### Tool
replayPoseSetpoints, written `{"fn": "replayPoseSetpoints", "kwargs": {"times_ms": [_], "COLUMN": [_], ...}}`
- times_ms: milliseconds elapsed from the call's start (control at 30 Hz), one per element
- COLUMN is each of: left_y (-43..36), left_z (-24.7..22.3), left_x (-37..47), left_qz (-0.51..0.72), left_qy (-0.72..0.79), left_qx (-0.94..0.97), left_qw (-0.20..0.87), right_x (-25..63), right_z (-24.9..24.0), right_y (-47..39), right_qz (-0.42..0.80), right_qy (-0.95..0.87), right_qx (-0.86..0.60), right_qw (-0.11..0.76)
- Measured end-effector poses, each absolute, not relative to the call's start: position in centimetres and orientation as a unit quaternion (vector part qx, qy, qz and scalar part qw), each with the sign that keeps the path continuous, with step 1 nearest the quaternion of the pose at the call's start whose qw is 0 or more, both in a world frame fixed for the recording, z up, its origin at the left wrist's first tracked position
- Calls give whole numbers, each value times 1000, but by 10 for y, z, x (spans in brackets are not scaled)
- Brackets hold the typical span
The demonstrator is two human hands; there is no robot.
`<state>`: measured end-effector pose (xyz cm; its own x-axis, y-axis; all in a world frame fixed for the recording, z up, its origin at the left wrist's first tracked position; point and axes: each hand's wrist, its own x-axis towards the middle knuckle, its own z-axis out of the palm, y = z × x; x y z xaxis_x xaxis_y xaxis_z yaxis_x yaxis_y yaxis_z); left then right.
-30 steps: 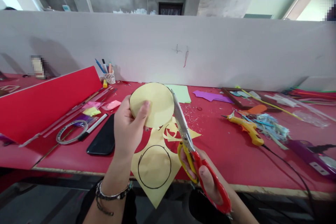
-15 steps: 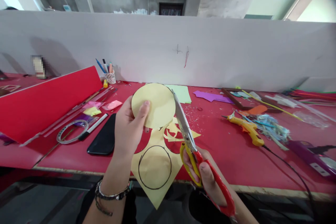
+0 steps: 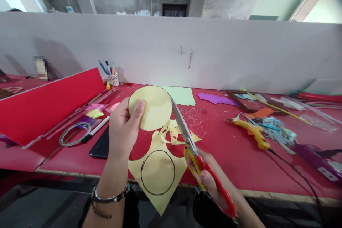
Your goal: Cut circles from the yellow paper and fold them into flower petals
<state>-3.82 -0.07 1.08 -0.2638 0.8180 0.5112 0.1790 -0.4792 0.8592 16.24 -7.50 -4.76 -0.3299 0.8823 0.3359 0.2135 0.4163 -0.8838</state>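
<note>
My left hand (image 3: 125,124) pinches a pale yellow paper circle (image 3: 156,108) by its left side, thumb on top. Part of a dark drawn line shows along the circle's upper edge. In my right hand (image 3: 211,181) are scissors (image 3: 184,128) with red and yellow handles, their blades pointing up at the circle's right edge. The blades look closed or nearly so. Below lies a yellow paper sheet (image 3: 157,172) with a black circle drawn on it and curved cut-outs. Its lower corner overhangs the table edge. Thin curled yellow offcuts (image 3: 172,133) rest beneath the circle.
On the red table (image 3: 213,149) are a black phone (image 3: 100,144), a marker (image 3: 97,128), a tape roll (image 3: 74,133) and a pen cup (image 3: 113,78). Right of my hands lie a yellow glue gun (image 3: 251,131) with its cord and purple paper (image 3: 216,98). A white partition (image 3: 149,50) stands behind.
My left hand and the paper circle have moved a little left. The scissors have shifted slightly left and down with their blades closer together, still at the circle's right edge.
</note>
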Motion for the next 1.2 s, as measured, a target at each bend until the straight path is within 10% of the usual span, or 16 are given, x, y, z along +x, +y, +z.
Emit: {"fn": "replayPoseSetpoints", "kwargs": {"times_ms": [1200], "left_y": [-1], "left_z": [17], "left_x": [-50], "left_qz": [588], "left_qy": [472], "left_qx": [605], "left_qw": [255], "right_x": [161], "right_z": [-44], "right_y": [-76], "right_qz": [385], "right_qy": [-702], "right_qx": [-422], "right_qw": [426]}}
